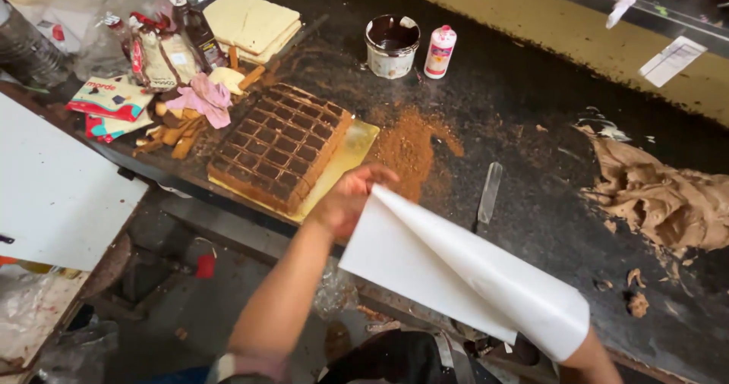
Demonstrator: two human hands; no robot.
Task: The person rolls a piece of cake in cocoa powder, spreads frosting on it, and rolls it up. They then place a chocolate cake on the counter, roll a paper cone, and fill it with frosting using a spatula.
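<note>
My left hand [348, 199] pinches one corner of a large white paper sheet [456, 270] above the near edge of the dark worktop [531, 111]. The sheet curls round into a loose cone toward the lower right. Its far end covers my right hand, and only the right forearm [598, 363] shows beneath it. Just left of my left hand sits a rectangular brown cake [279, 145] with a grid pattern on top, resting on a gold board [357, 143].
A heap of brown crumbs [410, 145] and a flat spatula [490, 190] lie beyond the sheet. Farther back stand a bowl of chocolate [392, 44] and a white bottle [440, 51]. Brown cream [668, 198] is piled at right. Pale sponge slabs [250, 21], packets and a pink cloth [205, 99] crowd the left.
</note>
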